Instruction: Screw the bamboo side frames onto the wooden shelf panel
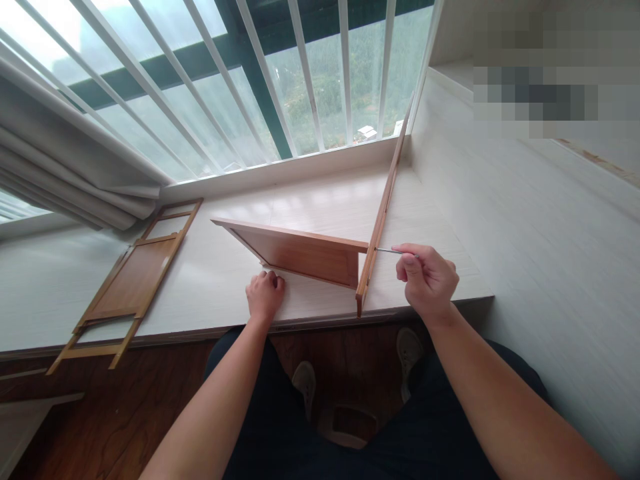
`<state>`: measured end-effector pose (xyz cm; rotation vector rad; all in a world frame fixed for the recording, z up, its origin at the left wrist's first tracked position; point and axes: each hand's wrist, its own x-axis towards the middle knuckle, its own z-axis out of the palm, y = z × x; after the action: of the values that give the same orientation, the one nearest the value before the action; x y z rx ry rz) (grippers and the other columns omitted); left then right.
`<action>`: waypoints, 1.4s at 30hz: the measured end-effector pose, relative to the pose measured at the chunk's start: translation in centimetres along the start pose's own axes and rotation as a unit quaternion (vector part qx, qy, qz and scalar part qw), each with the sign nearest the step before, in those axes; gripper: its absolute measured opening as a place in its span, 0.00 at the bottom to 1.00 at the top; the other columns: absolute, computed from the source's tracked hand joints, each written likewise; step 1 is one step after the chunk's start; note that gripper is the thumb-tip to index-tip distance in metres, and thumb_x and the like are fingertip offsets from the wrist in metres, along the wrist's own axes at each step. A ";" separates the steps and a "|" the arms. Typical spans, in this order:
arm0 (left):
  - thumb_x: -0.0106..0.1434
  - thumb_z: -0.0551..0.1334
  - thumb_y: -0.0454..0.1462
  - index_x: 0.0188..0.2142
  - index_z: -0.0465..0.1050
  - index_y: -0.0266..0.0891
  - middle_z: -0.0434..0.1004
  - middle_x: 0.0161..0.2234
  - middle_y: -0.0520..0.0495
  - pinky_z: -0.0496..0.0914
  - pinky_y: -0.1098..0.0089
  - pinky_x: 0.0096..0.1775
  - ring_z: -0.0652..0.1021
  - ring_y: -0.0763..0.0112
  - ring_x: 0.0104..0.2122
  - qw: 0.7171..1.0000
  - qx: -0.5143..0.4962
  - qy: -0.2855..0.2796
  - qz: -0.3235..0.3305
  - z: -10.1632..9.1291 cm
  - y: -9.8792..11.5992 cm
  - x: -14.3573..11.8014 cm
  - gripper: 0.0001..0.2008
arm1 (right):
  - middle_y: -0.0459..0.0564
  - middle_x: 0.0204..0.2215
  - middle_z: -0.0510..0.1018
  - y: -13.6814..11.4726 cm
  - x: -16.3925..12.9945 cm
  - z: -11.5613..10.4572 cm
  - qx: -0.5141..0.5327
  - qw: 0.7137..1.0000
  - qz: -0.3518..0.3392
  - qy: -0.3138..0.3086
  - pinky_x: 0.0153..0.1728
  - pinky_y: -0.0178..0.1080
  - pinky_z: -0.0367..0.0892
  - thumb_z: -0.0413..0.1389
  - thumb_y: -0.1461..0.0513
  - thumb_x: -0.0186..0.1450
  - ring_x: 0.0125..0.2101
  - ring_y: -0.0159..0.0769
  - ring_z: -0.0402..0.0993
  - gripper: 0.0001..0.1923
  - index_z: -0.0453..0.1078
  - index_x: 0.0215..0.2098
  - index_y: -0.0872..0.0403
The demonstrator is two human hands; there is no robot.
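Note:
A brown wooden panel (300,252) stands on edge on the white window ledge (310,200), joined at right angles to a long upright wooden frame piece (383,213). My left hand (265,295) is closed, pressing against the lower near edge of the panel. My right hand (426,279) pinches a thin metal hex key (390,251) whose tip meets the outer side of the frame piece, level with the panel's top edge.
Another wooden frame with a panel (131,280) lies flat on the ledge at left, overhanging its edge. Grey curtains (65,173) hang at the left. White window bars (280,73) run behind. A white wall (530,220) rises on the right. Dark wood floor below.

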<state>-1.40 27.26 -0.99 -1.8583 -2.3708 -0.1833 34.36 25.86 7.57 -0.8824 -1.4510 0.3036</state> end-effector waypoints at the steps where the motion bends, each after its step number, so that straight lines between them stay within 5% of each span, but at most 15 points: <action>1: 0.69 0.53 0.41 0.30 0.70 0.43 0.78 0.38 0.42 0.60 0.59 0.38 0.74 0.54 0.43 1.000 -0.001 0.000 0.000 0.0 0.0 0.0 0.12 | 0.39 0.17 0.71 0.0 0.0 0.0 0.000 1.000 -0.004 -0.001 0.22 0.32 0.66 0.55 0.60 0.73 0.17 0.28 0.68 0.09 0.79 0.44 0.50; 20: 0.69 0.53 0.40 0.32 0.73 0.43 0.77 0.39 0.41 0.61 0.59 0.39 0.74 0.53 0.44 1.000 -0.004 -0.006 -0.003 -0.1 0.0 0.0 0.13 | 0.40 0.18 0.72 0.2 0.0 -0.1 0.000 1.000 -0.009 0.000 0.23 0.33 0.67 0.56 0.60 0.73 0.18 0.29 0.69 0.09 0.79 0.45 0.50; 42: 0.70 0.53 0.41 0.31 0.71 0.44 0.77 0.39 0.42 0.61 0.59 0.39 0.73 0.53 0.45 1.000 0.007 -0.015 -0.006 0.0 0.0 -0.1 0.12 | 0.41 0.16 0.70 -1.0 0.1 1.0 0.015 0.995 0.089 0.040 0.21 0.35 0.61 0.55 0.57 0.72 0.17 0.30 0.66 0.15 0.72 0.28 0.52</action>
<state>-1.38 27.21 -1.01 -1.8541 -2.3959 -0.1398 33.11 25.62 8.19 -0.9904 -1.2921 0.4177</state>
